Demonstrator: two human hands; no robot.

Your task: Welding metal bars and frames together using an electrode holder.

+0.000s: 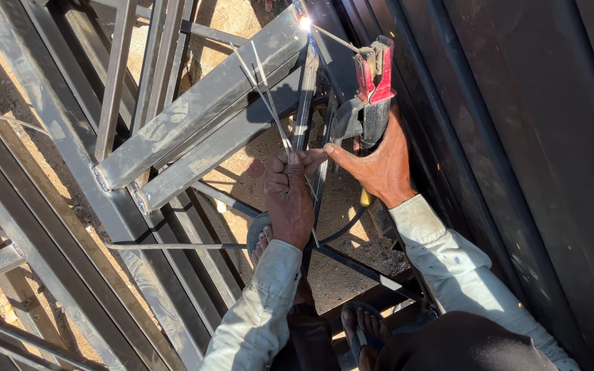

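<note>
Sparks of white light burn at the tip of a thin welding rod [331, 38], right where it meets the upper end of a grey steel bar [201, 103] near the top of the view. The rod runs down and to the right into a red clamp holder [374, 79] with a dark handle. The right hand [379, 161] wraps around that handle from below, thumb stretched out to the left. Just beside it, the left hand [289, 196] is a closed fist holding a bundle of spare rods [269, 103] that fan upward across the bar; thumb and fist nearly touch. A second steel bar [214, 148] lies parallel under the first, both welded to a slanting frame [56, 178]. Pale sleeves [448, 261] cover both arms. Below, a sandalled foot [366, 330] rests on bare dirt [338, 275].
</note>
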